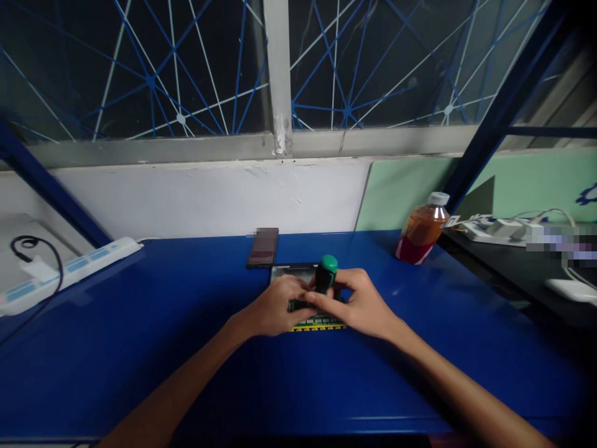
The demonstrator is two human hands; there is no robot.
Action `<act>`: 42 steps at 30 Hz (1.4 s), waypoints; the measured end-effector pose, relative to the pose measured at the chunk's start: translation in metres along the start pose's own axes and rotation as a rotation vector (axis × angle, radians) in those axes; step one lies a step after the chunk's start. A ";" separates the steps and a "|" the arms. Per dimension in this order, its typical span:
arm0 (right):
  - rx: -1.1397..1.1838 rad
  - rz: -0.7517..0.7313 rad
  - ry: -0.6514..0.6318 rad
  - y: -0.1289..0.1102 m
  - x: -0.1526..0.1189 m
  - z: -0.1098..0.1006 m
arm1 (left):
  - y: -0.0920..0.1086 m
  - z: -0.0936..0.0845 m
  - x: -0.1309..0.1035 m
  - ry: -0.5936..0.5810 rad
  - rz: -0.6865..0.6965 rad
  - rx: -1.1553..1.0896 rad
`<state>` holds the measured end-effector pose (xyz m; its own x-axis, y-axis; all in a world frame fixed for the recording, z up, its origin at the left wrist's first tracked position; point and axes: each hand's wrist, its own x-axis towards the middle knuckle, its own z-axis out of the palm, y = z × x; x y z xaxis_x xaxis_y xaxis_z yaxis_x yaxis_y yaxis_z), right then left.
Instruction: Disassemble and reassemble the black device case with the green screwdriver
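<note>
A screwdriver (326, 274) with a green and black handle stands nearly upright between my hands. My right hand (364, 305) is closed around its lower part, thumb in front. Close against it on the left, my left hand (280, 305) has its fingers curled together; what they grip is hidden. Beneath both hands lies a bit set case (319, 325) with a green inside and a yellow front edge. Its dark, partly see-through rear part (293, 271) shows behind my left hand. The screwdriver's lower end is out of sight behind my fingers.
A dark phone (262, 249) lies behind the case on the blue table (186, 373). At the back right stands a drink bottle (422, 229) with a white cap. A white power strip (74, 270) with a black cable runs along the left side.
</note>
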<state>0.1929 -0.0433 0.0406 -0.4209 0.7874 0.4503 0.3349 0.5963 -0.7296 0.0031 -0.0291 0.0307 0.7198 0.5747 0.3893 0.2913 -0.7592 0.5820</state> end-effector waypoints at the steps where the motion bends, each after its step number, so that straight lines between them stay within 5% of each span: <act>1: -0.004 0.002 0.002 0.000 0.000 0.000 | 0.000 0.000 0.000 0.005 -0.008 0.011; 42: 0.004 0.009 0.013 -0.002 0.000 -0.001 | 0.004 0.000 -0.001 0.007 -0.019 0.020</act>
<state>0.1931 -0.0440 0.0423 -0.4069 0.7949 0.4502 0.3356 0.5884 -0.7356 0.0039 -0.0323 0.0323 0.7095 0.5915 0.3831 0.3175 -0.7536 0.5755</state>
